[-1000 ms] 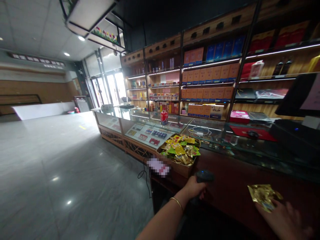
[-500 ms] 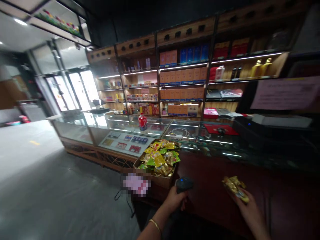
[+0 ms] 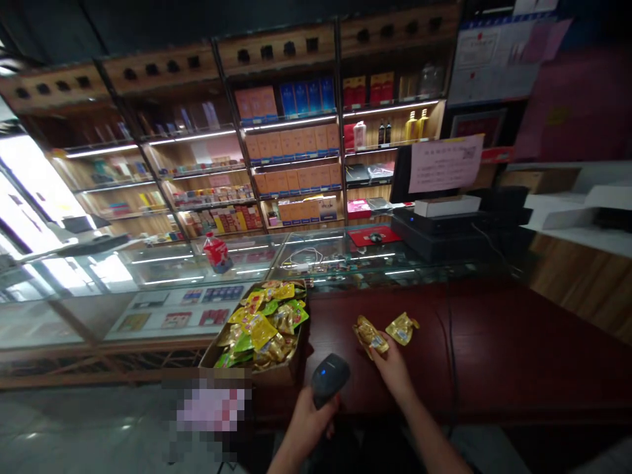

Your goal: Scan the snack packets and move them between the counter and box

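My left hand (image 3: 312, 415) is wrapped round the handle of a dark barcode scanner (image 3: 332, 376), which has a small blue light on its head. To the right, my right hand (image 3: 389, 365) holds a gold snack packet (image 3: 369, 336) just above the dark red tabletop. Another gold packet (image 3: 402, 328) lies on the table, a little beyond my right fingers. Left of the scanner stands a cardboard box (image 3: 281, 375) heaped with yellow, green and gold snack packets (image 3: 261, 329).
Glass display counters (image 3: 162, 266) run behind the table (image 3: 494, 342), with a red-capped bottle (image 3: 217, 253) on top. A red mouse pad (image 3: 363, 236) and a dark till (image 3: 464, 230) stand at the back right. Stocked shelves (image 3: 291, 141) line the wall.
My view has swung to the right. The held packet has come closer to the scanner, and a second gold packet now shows on the table beside my right hand.
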Available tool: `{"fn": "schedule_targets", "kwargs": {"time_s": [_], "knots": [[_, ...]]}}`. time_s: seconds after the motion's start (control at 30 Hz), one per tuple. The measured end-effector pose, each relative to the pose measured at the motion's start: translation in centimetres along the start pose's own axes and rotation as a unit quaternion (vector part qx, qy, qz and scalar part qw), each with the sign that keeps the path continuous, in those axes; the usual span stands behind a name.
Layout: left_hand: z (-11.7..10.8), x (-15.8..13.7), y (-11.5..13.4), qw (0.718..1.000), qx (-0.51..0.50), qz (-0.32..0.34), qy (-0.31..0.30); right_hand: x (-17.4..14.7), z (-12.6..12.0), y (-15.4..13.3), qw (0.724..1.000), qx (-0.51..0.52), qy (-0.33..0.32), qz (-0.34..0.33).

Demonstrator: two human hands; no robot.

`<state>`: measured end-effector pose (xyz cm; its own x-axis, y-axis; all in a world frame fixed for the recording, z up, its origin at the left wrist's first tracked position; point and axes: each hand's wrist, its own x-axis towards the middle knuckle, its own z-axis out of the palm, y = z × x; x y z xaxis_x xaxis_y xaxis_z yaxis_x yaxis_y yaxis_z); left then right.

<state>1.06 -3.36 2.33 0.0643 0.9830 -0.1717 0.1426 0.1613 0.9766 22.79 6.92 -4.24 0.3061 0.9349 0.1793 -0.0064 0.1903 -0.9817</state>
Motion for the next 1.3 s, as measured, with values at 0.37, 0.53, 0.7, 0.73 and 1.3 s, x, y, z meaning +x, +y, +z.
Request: {"fn": "schedule_targets", "kwargs": {"time_s": [0.37,0.53,0.7,0.73,1.3], "knots": [[2.2,-4.5,3.2,0.998,0.065,0.001,0.026,-0.1,0.2,-0.6,0.997,0.062,-0.004,-0.035],[1.8,-3.7,2.5,0.997,0.070,-0.019,0.040,-0.1,0.3,0.3,0.997,0.060,0.004,-0.048],[1.6,-4.5,3.3,0.997,0.066,-0.014,0.028,-0.1,0.3,1.0,0.998,0.036,0.001,-0.053],[1.6,-4.6,3.6,0.997,0.067,-0.013,0.027,-0.1,0.3,1.2,0.998,0.030,-0.001,-0.055],[3.3,-3.4,4.9,0.997,0.071,-0.023,0.026,-0.2,0.5,0.4,0.997,0.058,-0.005,-0.054]]}}
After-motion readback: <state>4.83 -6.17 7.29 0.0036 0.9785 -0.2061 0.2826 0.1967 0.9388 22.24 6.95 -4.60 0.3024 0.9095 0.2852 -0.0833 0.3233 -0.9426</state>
